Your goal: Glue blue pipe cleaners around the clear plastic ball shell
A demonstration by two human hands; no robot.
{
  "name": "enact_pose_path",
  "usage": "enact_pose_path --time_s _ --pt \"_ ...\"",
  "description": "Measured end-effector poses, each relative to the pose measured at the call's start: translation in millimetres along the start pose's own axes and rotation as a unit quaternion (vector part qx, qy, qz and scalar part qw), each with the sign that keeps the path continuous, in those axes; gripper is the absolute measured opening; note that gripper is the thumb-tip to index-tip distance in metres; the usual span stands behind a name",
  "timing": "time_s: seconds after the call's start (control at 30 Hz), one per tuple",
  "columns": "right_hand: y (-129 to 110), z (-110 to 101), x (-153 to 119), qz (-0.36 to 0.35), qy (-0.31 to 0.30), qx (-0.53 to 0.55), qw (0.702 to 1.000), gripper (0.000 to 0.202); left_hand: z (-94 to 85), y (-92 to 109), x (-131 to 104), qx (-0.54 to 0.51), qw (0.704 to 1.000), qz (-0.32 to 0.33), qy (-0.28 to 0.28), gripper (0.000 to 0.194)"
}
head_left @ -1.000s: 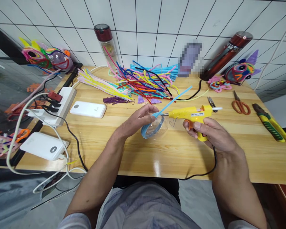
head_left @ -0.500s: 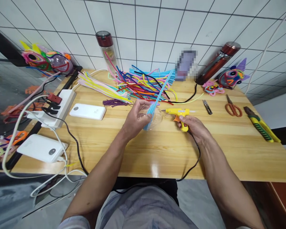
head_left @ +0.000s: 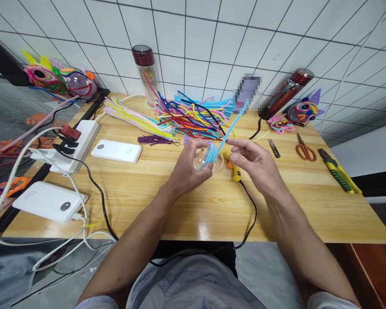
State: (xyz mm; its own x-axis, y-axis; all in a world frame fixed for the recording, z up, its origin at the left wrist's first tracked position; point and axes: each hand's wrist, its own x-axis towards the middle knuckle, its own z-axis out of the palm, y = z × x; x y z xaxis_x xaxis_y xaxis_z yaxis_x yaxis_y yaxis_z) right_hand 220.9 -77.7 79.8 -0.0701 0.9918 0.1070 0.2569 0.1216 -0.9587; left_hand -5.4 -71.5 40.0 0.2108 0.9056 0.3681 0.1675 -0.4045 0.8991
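My left hand (head_left: 191,167) grips a clear plastic ball (head_left: 199,159) together with light blue pipe cleaners (head_left: 233,127), whose long ends point up and to the right. Part of the ball is hidden behind my fingers and the blue strips. To the right, my right hand (head_left: 255,165) has its fingers apart and holds nothing, close to the blue strips. A yellow glue gun (head_left: 236,172) lies on the table just left of and below the fingers of my right hand, its black cord running toward the front edge.
Behind my hands lies a pile of coloured pipe cleaners (head_left: 193,116). White power banks (head_left: 116,151) and a power strip (head_left: 83,141) with cables are at the left. Small snips (head_left: 274,148), orange-handled scissors (head_left: 305,150) and pliers (head_left: 337,172) lie at the right. Bottles stand along the wall.
My right hand has let go of the glue gun, which now rests on the table. The ball and blue strips in my left hand have turned and shifted slightly right.
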Motion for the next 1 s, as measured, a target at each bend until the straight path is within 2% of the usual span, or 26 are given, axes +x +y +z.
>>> enact_pose_path --time_s 0.13,0.33,0.5,1.0 --pt "-6 22 11 -0.025 -0.006 0.033 0.999 0.035 3.0 -4 0 0.009 1.000 0.028 -0.005 0.043" --pt "10 33 16 -0.055 0.022 0.111 0.992 0.034 9.0 -17 -2 0.040 0.994 0.097 0.015 0.048" --pt "17 40 18 -0.022 0.035 0.190 0.981 0.035 10.9 -19 -3 0.051 0.990 0.129 0.024 0.050" --pt "16 49 17 0.015 0.065 0.232 0.971 0.035 11.2 -18 -3 0.024 0.988 0.155 0.009 0.050"
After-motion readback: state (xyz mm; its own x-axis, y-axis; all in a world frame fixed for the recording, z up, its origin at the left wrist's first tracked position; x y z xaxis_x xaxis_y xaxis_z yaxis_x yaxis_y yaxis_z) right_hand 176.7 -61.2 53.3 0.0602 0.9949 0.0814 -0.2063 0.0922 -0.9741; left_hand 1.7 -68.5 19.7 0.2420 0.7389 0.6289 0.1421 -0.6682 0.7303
